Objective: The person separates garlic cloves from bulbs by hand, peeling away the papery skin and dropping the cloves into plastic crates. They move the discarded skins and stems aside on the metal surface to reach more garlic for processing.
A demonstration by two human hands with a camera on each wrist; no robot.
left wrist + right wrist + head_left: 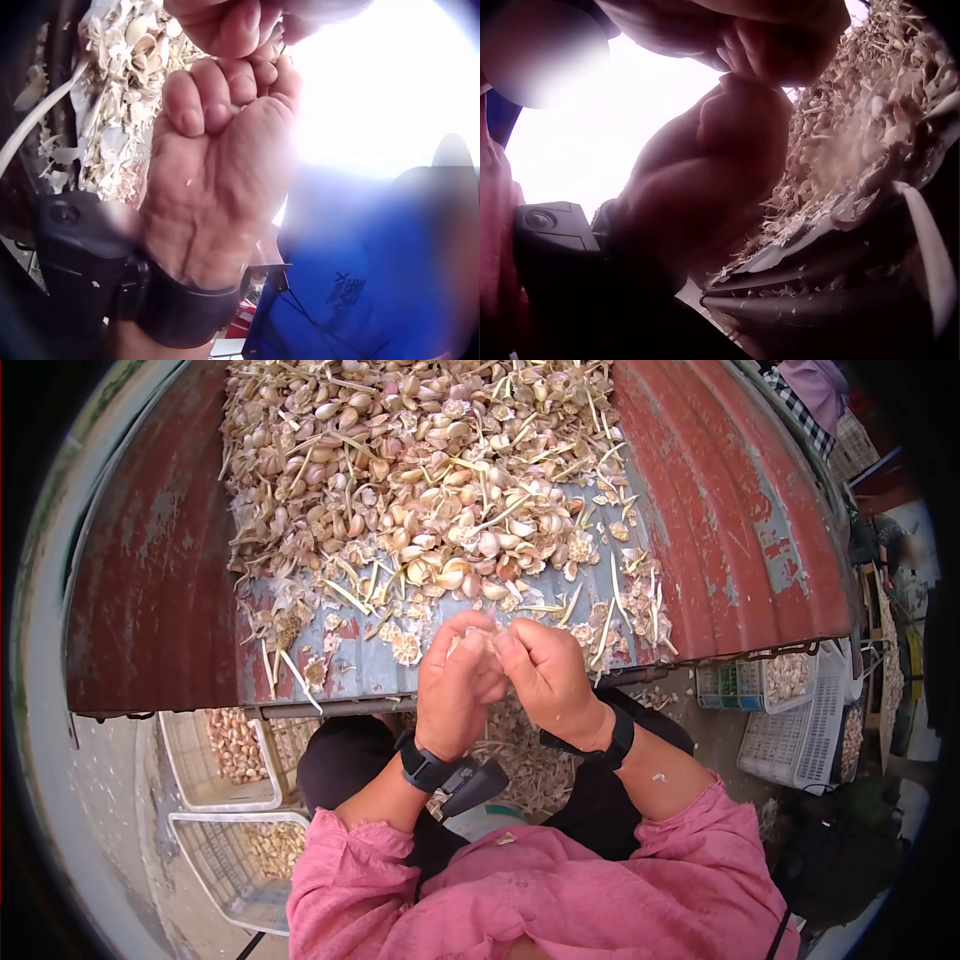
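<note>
Both hands meet just above the near edge of a corrugated metal sheet. My left hand (452, 695) has its fingers curled and its thumb pressed in at a pale piece of garlic (487, 645). From the other side, my right hand (560, 682) pinches at the same piece with thumb and fingers. Most of the garlic is hidden by the fingers. In the left wrist view the curled fingers (214, 94) touch those of the other hand. Beyond the hands lies a heap of garlic cloves (440, 490) mixed with dry skins and stalks.
Red, peeling raised sides (720, 500) flank the heap on the metal sheet (370, 678). Crates with cloves stand on the ground at left, one crate (215, 800) beside the knee. More crates (800, 720) stand at right. Stalks and skins litter the ground between the legs.
</note>
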